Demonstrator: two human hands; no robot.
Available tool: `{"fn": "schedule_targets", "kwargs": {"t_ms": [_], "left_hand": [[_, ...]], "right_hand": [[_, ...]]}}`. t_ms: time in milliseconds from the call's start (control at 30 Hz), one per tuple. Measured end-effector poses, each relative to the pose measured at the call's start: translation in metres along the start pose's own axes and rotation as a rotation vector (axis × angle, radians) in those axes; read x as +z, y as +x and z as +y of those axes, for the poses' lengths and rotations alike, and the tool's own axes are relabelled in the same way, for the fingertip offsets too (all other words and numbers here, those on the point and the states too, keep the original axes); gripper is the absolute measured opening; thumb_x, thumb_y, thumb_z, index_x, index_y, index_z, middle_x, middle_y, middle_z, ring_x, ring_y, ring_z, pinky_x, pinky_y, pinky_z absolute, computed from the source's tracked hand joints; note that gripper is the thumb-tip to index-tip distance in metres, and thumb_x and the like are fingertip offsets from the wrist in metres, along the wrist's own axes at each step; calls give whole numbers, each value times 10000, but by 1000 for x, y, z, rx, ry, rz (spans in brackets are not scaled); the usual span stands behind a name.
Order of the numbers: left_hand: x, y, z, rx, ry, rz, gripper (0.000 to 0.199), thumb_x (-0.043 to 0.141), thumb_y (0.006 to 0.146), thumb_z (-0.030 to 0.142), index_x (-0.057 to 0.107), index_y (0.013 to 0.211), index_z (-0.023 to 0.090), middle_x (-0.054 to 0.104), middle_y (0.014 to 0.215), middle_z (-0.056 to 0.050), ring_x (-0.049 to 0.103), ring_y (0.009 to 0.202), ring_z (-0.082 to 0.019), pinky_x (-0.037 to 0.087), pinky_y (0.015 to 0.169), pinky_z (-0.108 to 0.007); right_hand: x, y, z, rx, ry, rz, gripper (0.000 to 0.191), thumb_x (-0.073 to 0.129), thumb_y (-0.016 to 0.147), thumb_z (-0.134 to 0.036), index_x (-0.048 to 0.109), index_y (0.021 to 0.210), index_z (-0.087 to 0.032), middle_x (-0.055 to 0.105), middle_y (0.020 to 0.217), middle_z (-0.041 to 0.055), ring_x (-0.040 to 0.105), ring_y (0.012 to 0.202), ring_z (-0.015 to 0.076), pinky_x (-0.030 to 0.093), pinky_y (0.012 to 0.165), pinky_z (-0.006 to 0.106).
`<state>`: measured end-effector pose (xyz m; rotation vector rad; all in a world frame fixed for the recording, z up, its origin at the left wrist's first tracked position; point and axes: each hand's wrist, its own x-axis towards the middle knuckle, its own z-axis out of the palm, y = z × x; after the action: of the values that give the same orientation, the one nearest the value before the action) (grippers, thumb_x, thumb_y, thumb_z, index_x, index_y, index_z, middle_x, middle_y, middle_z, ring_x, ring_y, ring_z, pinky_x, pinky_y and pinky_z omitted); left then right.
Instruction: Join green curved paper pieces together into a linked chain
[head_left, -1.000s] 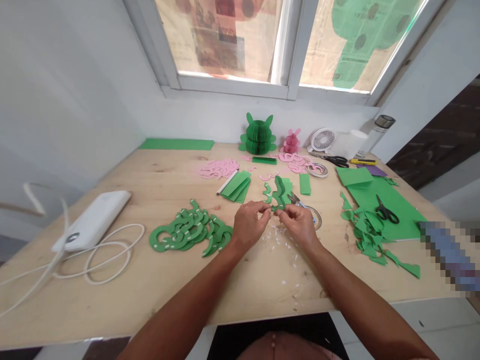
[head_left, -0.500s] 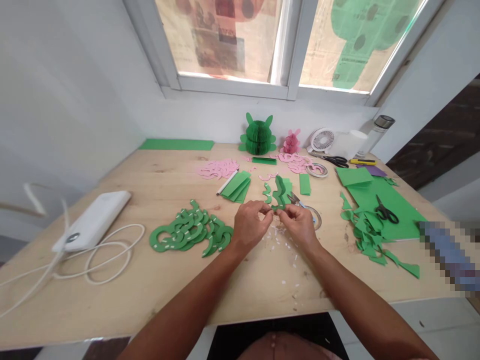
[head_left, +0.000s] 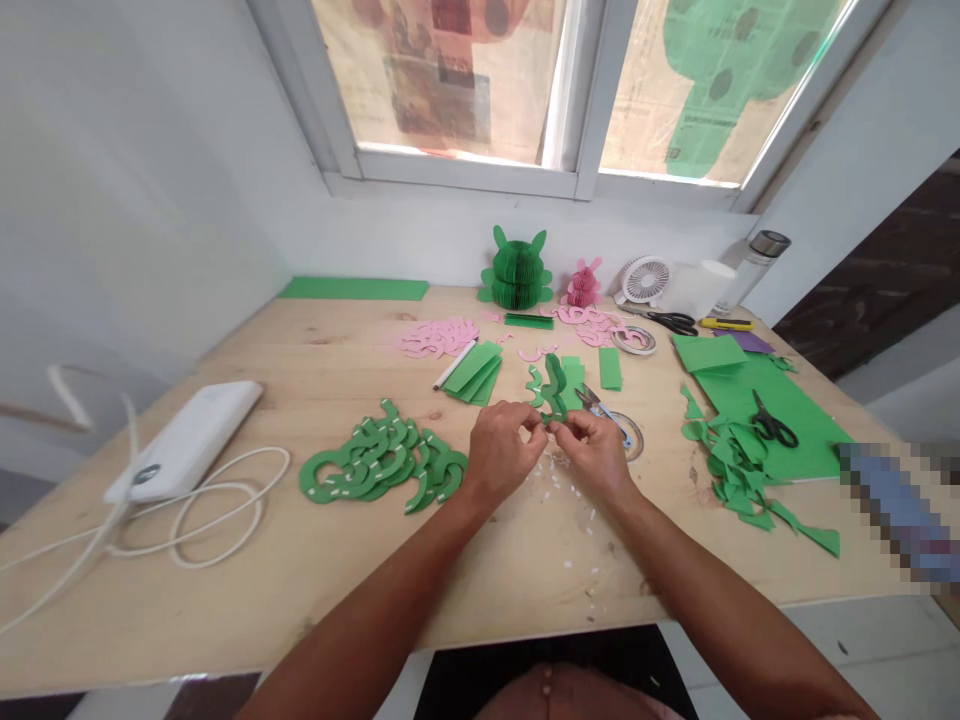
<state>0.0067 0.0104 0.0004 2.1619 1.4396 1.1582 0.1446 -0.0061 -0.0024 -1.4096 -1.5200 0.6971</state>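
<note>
My left hand (head_left: 501,452) and my right hand (head_left: 596,455) meet at the middle of the wooden table (head_left: 187,590). Their fingertips pinch the lower end of a curved green paper cut-out (head_left: 555,388), and the fingers hide that end. Small white paper bits (head_left: 556,480) lie scattered just below my hands. Left of them lies a heap of curved green cut-outs (head_left: 379,462) with small white strips on them. A small green curved piece (head_left: 534,380) lies just behind my left fingers.
Near my right hand lie small scissors (head_left: 600,405) and a tape roll (head_left: 630,437). Green sheets (head_left: 750,385), black scissors (head_left: 772,424) and green scraps (head_left: 739,480) lie right. Pink cut-outs (head_left: 437,338), a green honeycomb paper figure (head_left: 516,275) and a white power bank (head_left: 186,440) also stand about.
My hands have shifted slightly, with the left one moving a little to the right. The green cut-out between them has turned slightly and stays pinched.
</note>
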Motion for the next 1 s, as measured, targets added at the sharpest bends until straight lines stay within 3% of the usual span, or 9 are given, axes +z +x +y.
{"fn": "schedule_targets", "kwargs": {"t_ms": [367,667,800,1000], "left_hand": [[-4,5,-3,-198,-376,-89,98,542,646,160,589,560,169,613,583,24,565,609,-122,424,628,-225],[-3,7,-3,-417,-639,-139,77,566,597,193,573,540,141,504,501,45,423,468,-74,300,457,-188],[-3,8,-5,-429,-613,-109,74,574,597,200,585,553,142,512,500,47,423,466,-73,304,454,-190],[-2,10,-7,-455,-713,-82,154,627,619,286,655,676,145,644,649,-6,561,603,-129,437,589,-238]], "right_hand": [[0,5,3,192,272,-53,295,614,660,-386,519,488,-165,416,411,-53,330,406,70,231,397,208],[-1,5,3,265,378,-48,299,650,645,-381,534,481,-161,534,444,-25,404,402,80,257,404,208],[-2,6,1,262,408,-47,302,658,643,-382,528,474,-168,591,493,14,523,500,133,307,442,219],[-3,7,-3,287,424,-43,303,668,626,-393,523,472,-175,566,476,3,540,518,141,322,453,222]]}}
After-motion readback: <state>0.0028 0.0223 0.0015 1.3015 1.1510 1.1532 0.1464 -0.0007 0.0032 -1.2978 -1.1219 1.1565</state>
